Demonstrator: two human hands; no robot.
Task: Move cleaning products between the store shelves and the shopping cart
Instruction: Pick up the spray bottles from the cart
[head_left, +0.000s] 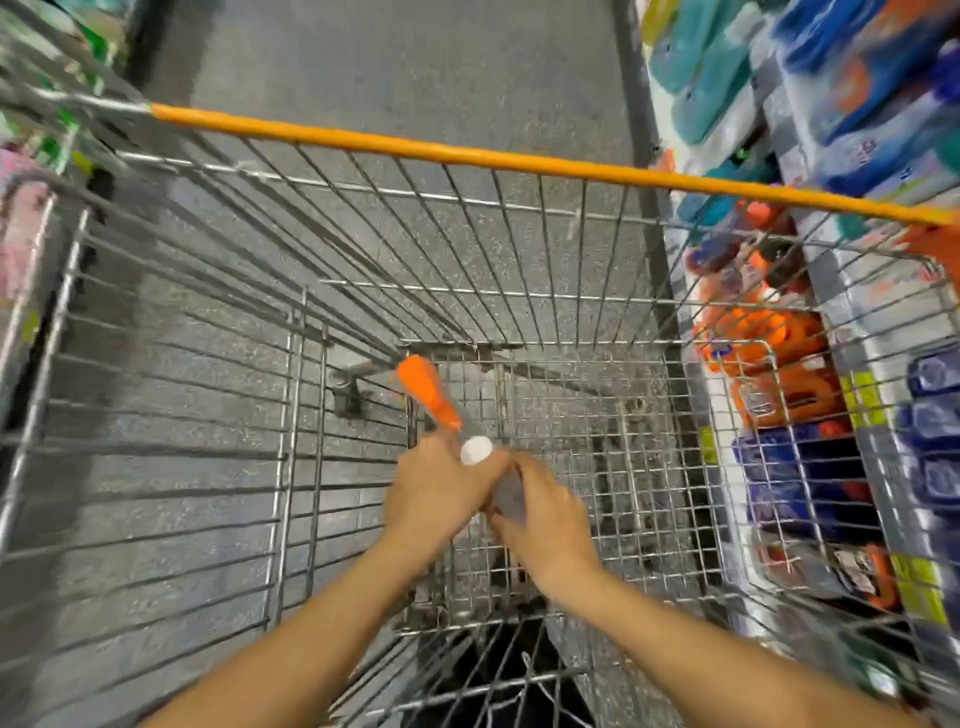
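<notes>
grey speckled floor runs up the aisle, with stocked shelves (857, 104) close on the right and a second, blurred run of goods on the left. i record a wire shopping cart (597, 415) filling the view, its orange handle bar (467, 156) across the far end. nothing rests on the visible mesh of the cart floor.

both hands are low inside the cart, over the floor mesh, touching or nearly so. the left hand (441, 493) is curled round the lower part of an orange bottle (428, 397), whose long axis leans up and away to the left, clear of the knuckles. the right hand (548, 519) has its fingers wrapped about the grey body of a white-capped bottle (475, 449). that bottle lies between the two hands, cap just beside the left knuckles, body running back toward the right palm. motion blur stops me telling whether the left fingers also touch this second bottle.

judgement: both products are in hand and off the mesh, either about to be set down or just lifted; i cannot say which. the relation that matters is sideways. orange jugs (789, 395) and blue packs (810, 467) show through the cart's right wall, so the shelf stock lies to the right and the right hand is the nearer one. the bottle axes diverge, which should let the hands part without the bottles knocking together.
</notes>
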